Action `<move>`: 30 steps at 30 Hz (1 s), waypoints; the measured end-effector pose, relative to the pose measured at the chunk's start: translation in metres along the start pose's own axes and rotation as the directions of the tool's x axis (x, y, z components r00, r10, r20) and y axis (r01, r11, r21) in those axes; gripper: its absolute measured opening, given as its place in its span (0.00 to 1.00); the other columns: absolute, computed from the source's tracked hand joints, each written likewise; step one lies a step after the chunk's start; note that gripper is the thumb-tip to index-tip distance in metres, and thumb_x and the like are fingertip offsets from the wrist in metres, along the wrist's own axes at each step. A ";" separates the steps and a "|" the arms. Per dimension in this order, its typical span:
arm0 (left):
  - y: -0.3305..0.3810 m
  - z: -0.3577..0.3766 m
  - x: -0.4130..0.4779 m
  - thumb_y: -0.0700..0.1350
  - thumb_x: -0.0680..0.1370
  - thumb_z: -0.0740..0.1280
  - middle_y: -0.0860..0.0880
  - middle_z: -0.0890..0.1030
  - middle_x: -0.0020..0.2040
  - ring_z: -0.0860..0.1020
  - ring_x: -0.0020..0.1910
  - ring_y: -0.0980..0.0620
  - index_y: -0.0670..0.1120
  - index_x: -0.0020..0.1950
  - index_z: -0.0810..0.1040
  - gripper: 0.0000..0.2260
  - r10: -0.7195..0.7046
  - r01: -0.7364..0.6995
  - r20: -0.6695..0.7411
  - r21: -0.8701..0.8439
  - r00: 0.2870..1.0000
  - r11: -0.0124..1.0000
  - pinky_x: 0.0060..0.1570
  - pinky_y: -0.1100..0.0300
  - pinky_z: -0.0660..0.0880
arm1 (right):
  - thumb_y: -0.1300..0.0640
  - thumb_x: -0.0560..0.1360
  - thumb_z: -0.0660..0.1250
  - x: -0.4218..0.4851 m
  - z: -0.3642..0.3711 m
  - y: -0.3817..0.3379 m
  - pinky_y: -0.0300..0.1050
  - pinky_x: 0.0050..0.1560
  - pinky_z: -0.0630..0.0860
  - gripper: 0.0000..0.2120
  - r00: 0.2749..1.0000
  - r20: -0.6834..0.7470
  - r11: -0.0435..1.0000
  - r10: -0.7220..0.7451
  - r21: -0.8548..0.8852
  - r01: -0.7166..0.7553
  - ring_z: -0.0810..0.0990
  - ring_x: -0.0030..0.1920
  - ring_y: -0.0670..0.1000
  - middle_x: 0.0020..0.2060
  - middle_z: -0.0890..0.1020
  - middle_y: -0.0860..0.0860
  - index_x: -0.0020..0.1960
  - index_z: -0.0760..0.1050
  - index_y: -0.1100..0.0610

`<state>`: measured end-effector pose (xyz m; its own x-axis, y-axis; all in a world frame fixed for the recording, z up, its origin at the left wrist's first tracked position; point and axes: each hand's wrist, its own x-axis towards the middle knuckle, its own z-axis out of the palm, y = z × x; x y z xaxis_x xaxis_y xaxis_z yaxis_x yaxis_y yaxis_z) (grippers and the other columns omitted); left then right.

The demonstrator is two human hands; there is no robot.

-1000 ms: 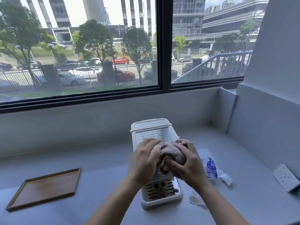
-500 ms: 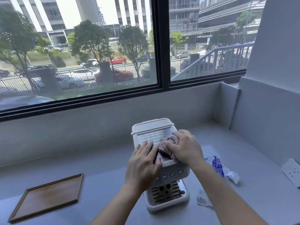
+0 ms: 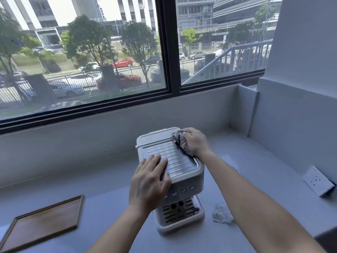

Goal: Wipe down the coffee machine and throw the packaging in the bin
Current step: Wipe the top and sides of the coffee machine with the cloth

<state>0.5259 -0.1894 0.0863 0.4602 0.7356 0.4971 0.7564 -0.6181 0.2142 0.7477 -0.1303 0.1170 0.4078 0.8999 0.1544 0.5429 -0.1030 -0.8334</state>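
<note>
A white coffee machine (image 3: 179, 161) with a ribbed metal top stands on the pale counter, its drip tray facing me. My left hand (image 3: 149, 178) lies flat on the front left corner of the top, fingers together, holding nothing. My right hand (image 3: 196, 141) grips a bunched grey-pink cloth (image 3: 179, 139) and presses it on the machine's far right corner. A crumpled clear piece of packaging (image 3: 222, 213) lies on the counter to the right of the machine, partly behind my right forearm. The blue-printed wrapper seen earlier is hidden by that arm.
A wooden tray (image 3: 43, 221) lies on the counter at the left. A white wall socket (image 3: 318, 180) sits on the right wall. A wall with a dark-framed window (image 3: 171, 52) rises behind the counter. No bin is in view.
My right hand has slid the cloth from the middle of the machine's top to its far right corner. My left hand has moved off the cloth and settled flat on the front left corner.
</note>
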 end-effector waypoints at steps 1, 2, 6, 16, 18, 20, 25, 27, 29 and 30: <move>0.000 0.001 0.000 0.53 0.77 0.57 0.47 0.77 0.68 0.73 0.68 0.46 0.48 0.65 0.78 0.21 -0.001 0.001 -0.004 0.005 1.000 1.000 0.73 0.50 0.64 | 0.57 0.78 0.60 -0.014 -0.003 0.004 0.48 0.56 0.72 0.13 0.999 -0.018 0.998 -0.043 -0.035 0.043 0.78 0.56 0.55 0.55 0.83 0.54 0.57 0.81 0.55; 0.000 0.001 0.000 0.53 0.77 0.57 0.47 0.77 0.68 0.73 0.68 0.46 0.48 0.65 0.78 0.21 0.000 0.000 -0.006 0.010 1.000 1.000 0.73 0.50 0.64 | 0.57 0.77 0.60 -0.029 -0.007 0.007 0.47 0.57 0.73 0.14 0.996 -0.027 0.995 -0.083 -0.048 0.082 0.78 0.57 0.54 0.55 0.83 0.53 0.57 0.82 0.53; 0.003 0.000 0.000 0.52 0.77 0.57 0.46 0.78 0.66 0.74 0.67 0.45 0.47 0.64 0.79 0.20 0.006 -0.005 -0.030 0.014 1.000 1.000 0.73 0.52 0.63 | 0.52 0.75 0.58 -0.089 -0.013 0.020 0.45 0.55 0.76 0.15 0.987 -0.123 0.970 -0.100 0.209 0.124 0.80 0.53 0.47 0.52 0.84 0.46 0.53 0.83 0.49; 0.006 -0.001 0.001 0.48 0.77 0.59 0.47 0.79 0.61 0.75 0.62 0.47 0.47 0.60 0.79 0.16 0.009 -0.008 -0.080 0.010 0.997 1.000 0.71 0.62 0.57 | 0.40 0.72 0.63 -0.124 0.014 0.052 0.42 0.27 0.66 0.17 0.939 -0.225 0.810 0.259 0.581 -0.084 0.71 0.26 0.46 0.25 0.75 0.43 0.30 0.75 0.49; 0.006 -0.001 0.000 0.48 0.76 0.59 0.47 0.79 0.60 0.74 0.61 0.47 0.47 0.59 0.78 0.15 0.018 -0.017 -0.083 0.015 0.996 1.000 0.70 0.62 0.58 | 0.45 0.70 0.61 -0.112 0.008 0.048 0.46 0.32 0.64 0.17 0.922 -0.131 0.724 0.364 0.662 -0.192 0.68 0.30 0.51 0.24 0.72 0.46 0.25 0.73 0.50; 0.005 -0.001 0.000 0.48 0.77 0.59 0.47 0.79 0.61 0.74 0.62 0.47 0.47 0.60 0.78 0.15 0.016 -0.014 -0.068 0.020 0.998 1.000 0.71 0.61 0.58 | 0.45 0.72 0.58 -0.120 0.016 0.049 0.47 0.41 0.69 0.15 0.901 -0.134 0.649 0.413 0.737 -0.187 0.74 0.38 0.50 0.32 0.79 0.45 0.31 0.77 0.46; 0.006 0.001 0.001 0.48 0.76 0.59 0.48 0.79 0.61 0.74 0.61 0.48 0.48 0.59 0.78 0.15 0.005 -0.004 -0.099 0.007 0.995 1.000 0.70 0.62 0.58 | 0.35 0.74 0.60 -0.145 0.028 0.043 0.51 0.55 0.75 0.15 0.935 -0.275 0.780 0.226 0.625 -0.005 0.78 0.55 0.51 0.51 0.80 0.49 0.51 0.74 0.44; 0.005 0.002 0.001 0.47 0.76 0.60 0.48 0.79 0.59 0.73 0.60 0.48 0.47 0.57 0.78 0.13 0.023 -0.022 -0.119 0.004 0.993 1.000 0.69 0.63 0.59 | 0.34 0.70 0.66 -0.122 0.015 0.031 0.48 0.51 0.76 0.16 0.955 -0.269 0.875 0.128 0.484 0.019 0.79 0.51 0.48 0.49 0.80 0.48 0.49 0.73 0.44; 0.004 0.002 0.001 0.47 0.76 0.60 0.49 0.79 0.59 0.73 0.60 0.49 0.47 0.57 0.78 0.13 0.032 -0.032 -0.122 0.007 0.992 0.999 0.68 0.61 0.60 | 0.40 0.68 0.70 -0.100 0.000 0.024 0.45 0.47 0.77 0.14 0.976 -0.207 0.906 0.060 0.422 0.034 0.81 0.47 0.45 0.46 0.82 0.44 0.49 0.77 0.47; 0.004 0.002 0.001 0.47 0.77 0.59 0.49 0.79 0.59 0.73 0.60 0.49 0.48 0.57 0.78 0.13 0.036 -0.035 -0.119 0.008 0.992 0.999 0.68 0.60 0.61 | 0.43 0.68 0.70 -0.092 -0.005 0.024 0.45 0.45 0.77 0.12 0.984 -0.169 0.882 0.059 0.470 0.028 0.82 0.44 0.45 0.43 0.84 0.44 0.47 0.79 0.49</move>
<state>0.5303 -0.1900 0.0859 0.4286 0.6743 0.6013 0.7433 -0.6415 0.1896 0.7276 -0.2175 0.0854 0.5576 0.8075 0.1925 0.1451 0.1336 -0.9804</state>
